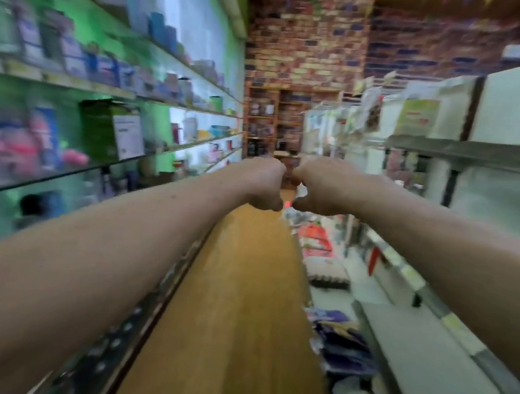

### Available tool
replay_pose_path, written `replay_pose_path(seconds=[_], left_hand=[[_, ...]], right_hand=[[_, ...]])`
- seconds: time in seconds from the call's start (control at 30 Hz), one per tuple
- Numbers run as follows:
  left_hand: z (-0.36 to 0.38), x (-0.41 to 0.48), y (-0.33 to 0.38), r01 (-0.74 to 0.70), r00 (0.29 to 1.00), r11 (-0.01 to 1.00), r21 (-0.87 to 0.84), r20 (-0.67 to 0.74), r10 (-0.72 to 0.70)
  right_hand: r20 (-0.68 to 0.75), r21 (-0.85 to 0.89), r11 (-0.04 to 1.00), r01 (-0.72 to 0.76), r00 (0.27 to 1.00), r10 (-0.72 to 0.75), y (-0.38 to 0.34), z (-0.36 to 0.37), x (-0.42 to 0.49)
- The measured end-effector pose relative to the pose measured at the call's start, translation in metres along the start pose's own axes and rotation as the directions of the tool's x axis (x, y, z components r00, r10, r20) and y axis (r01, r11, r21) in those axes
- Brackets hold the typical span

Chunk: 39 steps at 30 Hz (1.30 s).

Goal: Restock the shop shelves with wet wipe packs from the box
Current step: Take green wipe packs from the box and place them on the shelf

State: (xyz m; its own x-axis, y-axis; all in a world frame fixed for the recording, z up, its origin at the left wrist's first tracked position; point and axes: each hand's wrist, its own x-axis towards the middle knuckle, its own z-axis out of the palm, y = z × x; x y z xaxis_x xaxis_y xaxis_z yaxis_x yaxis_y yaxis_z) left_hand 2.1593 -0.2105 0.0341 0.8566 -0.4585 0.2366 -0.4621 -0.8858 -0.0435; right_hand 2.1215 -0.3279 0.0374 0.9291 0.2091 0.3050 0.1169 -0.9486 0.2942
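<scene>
Both arms reach down the aisle; the left hand (261,182) and right hand (319,185) meet at mid-frame, knuckles nearly touching, fingers curled into fists with nothing visible in them. Blurred shelves (71,82) line both edges; wipe packs cannot be told among the goods

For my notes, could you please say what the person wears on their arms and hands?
No sleeves show: both forearms are bare. The left hand and right hand wear no gloves; no watch or ring is visible, though the picture is blurred.
</scene>
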Motion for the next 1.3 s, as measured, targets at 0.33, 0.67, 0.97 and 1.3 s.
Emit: replay_pose_path(seconds=[0.33, 0.67, 0.97, 1.3], left_hand=[[0.027, -0.189, -0.121, 0.261, 0.946, 0.965, 0.004, 0.199, -0.256], [0.061, -0.346, -0.194, 0.435, 0.838, 0.898, 0.069, 0.333, -0.432], [0.114, -0.45, -0.245, 0.648, 0.678, 0.762, 0.008, 0.451, -0.581], [0.251, -0.517, -0.256, 0.86, 0.363, 0.511, 0.003, 0.7, -0.615]], right_hand=[[0.06, 0.204, 0.939, 0.277, 0.954, -0.295, -0.21, 0.006, -0.031], [0.115, 0.341, 0.826, 0.45, 0.852, -0.511, -0.374, 0.012, -0.109], [0.177, 0.446, 0.693, 0.567, 0.703, -0.689, -0.478, 0.036, -0.137], [0.374, 0.511, 0.6, 0.615, 0.469, -0.8, -0.536, 0.155, -0.16]])
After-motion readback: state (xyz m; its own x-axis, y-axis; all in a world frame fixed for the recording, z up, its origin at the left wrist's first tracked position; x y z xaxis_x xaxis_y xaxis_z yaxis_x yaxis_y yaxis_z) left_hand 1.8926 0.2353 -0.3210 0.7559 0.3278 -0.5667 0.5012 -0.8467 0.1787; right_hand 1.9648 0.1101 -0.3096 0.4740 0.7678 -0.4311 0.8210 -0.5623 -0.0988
